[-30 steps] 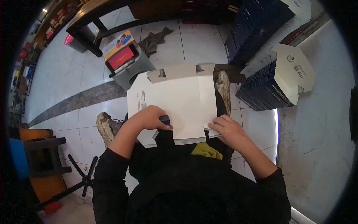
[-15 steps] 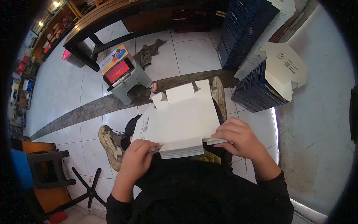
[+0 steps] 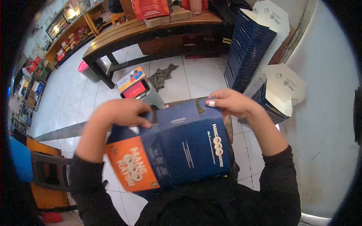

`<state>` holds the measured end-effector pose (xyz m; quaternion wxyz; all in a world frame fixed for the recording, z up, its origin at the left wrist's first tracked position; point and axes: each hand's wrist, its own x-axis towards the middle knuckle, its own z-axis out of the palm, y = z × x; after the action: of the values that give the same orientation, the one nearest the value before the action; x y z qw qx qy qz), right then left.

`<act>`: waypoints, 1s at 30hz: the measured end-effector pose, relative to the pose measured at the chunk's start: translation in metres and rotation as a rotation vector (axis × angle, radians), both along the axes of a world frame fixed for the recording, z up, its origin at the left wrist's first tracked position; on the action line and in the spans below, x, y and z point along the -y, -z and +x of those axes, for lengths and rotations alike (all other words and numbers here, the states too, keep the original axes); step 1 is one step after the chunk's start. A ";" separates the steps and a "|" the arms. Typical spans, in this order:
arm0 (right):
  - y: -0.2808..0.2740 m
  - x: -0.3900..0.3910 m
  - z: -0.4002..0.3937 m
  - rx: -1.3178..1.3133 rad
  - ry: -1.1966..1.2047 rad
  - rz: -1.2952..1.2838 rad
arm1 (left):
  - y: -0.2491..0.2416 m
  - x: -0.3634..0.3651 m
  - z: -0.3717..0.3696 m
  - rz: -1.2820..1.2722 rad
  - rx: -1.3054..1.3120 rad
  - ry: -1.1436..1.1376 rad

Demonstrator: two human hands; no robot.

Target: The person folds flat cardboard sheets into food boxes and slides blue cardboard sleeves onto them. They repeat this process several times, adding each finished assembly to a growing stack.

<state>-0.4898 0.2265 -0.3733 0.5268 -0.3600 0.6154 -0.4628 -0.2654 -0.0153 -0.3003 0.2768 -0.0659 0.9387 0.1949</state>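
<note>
A dark blue and orange printed cardboard piece lies over the lap with its printed side up. My left hand is at its far left corner, blurred, with thumb and fingers curved around a blue flap. At the far right corner my right hand pinches the edge of the cardboard, with a white patch on the thumb. The far edge has cut flaps between the hands. Whatever lies beneath the cardboard is hidden.
Nested blue boxes with white insides stand in a tall stack and a shorter stack at the right. A grey stool holds a phone and a small box. Behind is a wooden bench.
The white side of the cardboard faced up before; now a blue and orange side does. Both hands have moved from its near edge to its far edge. The view has tilted up.
</note>
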 end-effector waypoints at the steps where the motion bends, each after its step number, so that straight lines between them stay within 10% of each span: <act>1: 0.035 0.008 -0.015 0.088 0.022 0.075 | 0.029 0.004 -0.015 0.010 0.011 -0.014; 6: 0.122 0.013 -0.054 0.030 0.055 0.148 | 0.143 0.009 -0.039 -0.029 -0.209 -0.095; 13: 0.113 0.012 -0.053 -0.343 -0.104 0.097 | 0.160 0.003 -0.031 0.077 -0.408 -0.165; 15: 0.097 0.017 -0.040 -0.886 -0.151 -0.052 | 0.160 -0.006 -0.028 0.054 -0.460 -0.167; 30: 0.136 -0.024 0.011 -1.482 -0.128 -0.500 | 0.235 -0.072 0.018 -0.352 -1.016 -0.124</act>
<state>-0.4784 0.2503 -0.5094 -0.0922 -0.7175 0.6622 -0.1954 -0.2471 0.0571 -0.5351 -0.2390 -0.0641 0.9671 0.0582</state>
